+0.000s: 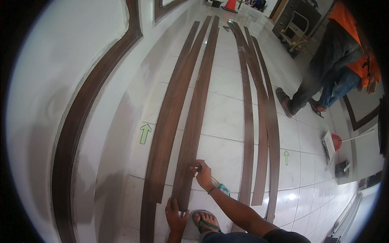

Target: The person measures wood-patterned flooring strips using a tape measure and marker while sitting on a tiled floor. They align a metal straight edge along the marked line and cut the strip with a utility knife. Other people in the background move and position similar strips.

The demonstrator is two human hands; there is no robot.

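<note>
Long dark-brown wood strips lie lengthwise on the white tiled floor. My left hand (176, 216) is at the near end of one brown strip (199, 101), its fingers and thumb gripping that end. Farther up the strip's right edge, my right hand (202, 176) pinches a small black-and-white pen-like marker (197, 170), partly covered by the fingers. A teal tape measure (223, 189) shows by the right wrist, with a short stretch of blade out toward the hand. To the left, another brown strip (170, 125) overlaps one beneath it.
More brown strips (261, 133) lie to the right, some crossing. My sandalled foot (206, 220) is beside the left hand. Two people in orange tops (344, 60) stand at the far right. A brown-trimmed wall (65, 162) runs along the left. An orange cone (231, 5) stands far off.
</note>
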